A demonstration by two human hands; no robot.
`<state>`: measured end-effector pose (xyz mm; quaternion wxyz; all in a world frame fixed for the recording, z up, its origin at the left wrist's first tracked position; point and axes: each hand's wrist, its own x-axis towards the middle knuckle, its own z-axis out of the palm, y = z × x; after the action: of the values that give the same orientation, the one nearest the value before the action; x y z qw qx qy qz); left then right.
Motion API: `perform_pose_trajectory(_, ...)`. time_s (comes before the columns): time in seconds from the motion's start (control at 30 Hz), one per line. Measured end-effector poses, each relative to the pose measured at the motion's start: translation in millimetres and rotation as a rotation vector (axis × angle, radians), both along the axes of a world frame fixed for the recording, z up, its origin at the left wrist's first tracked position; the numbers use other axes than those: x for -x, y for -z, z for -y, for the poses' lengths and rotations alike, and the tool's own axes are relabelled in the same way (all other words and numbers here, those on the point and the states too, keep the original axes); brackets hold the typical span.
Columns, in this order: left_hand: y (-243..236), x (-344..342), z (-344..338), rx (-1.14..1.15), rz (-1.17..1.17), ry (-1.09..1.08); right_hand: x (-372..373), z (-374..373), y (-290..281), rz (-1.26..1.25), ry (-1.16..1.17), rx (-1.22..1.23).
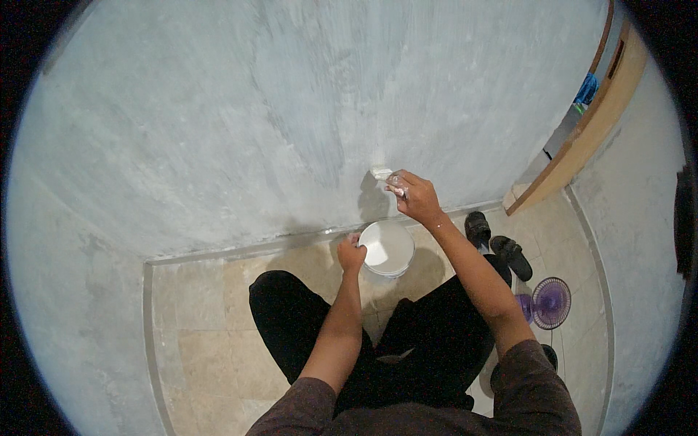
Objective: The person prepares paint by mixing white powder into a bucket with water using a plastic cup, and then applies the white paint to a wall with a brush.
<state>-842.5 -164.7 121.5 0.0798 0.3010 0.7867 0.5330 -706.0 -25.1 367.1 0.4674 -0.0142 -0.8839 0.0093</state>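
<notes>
White-flecked, the person's right hand (414,195) pinches a paintbrush (382,173) at the grey wall (254,131), the left hand (352,254) gripping a white bucket (395,273) by its rim, dark sandals (510,256) farther right on the floor (218,349).

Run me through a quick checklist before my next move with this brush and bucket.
1. Brush held in right grip: ok.
2. Left grip on the bucket rim: ok.
3. Right grip clean: not ok, white smears on the fingers.
4. Bristles touching the wall: cannot tell.
5. Amount inside the bucket: cannot tell, it all looks white.
6. Purple fan apart from the bucket: ok.
</notes>
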Motion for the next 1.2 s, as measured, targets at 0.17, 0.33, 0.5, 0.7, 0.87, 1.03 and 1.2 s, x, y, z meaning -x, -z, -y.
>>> perform_pose_trajectory(0.17, -0.7, -2.7, 1.0, 0.043, 0.023, -0.027, 6.3, 0.3, -30.9, -0.159, 0.070, 0.143)
perform_pose_trajectory(0.33, 0.8, 0.0, 4.6, 0.003, 0.010, -0.047, 10.6, 14.7, -50.6, -0.253, -0.015, 0.271)
perform_pose_trajectory(0.5, -3.8, -4.1, 1.7, 0.025, 0.021, -0.049, 12.2, 14.0, -47.4, -0.211, 0.034, 0.255)
perform_pose_trajectory(0.7, -4.8, -4.4, 3.9, 0.046, 0.001, -0.055, 9.7, 18.7, -49.9, -0.229, 0.124, 0.332)
perform_pose_trajectory(0.87, -2.6, 2.4, 5.3, 0.027, -0.022, -0.067, 17.1, 16.6, -43.2, -0.184, 0.104, 0.152)
perform_pose_trajectory(1.03, -12.9, -13.1, 3.9, 0.065, -0.064, -0.069, 9.3, 17.9, -47.1, -0.221, 0.151, 0.237)
perform_pose_trajectory(1.2, -12.0, -6.6, 4.2, 0.055, -0.067, -0.082, 13.3, 16.5, -43.4, -0.114, 0.141, 0.157)
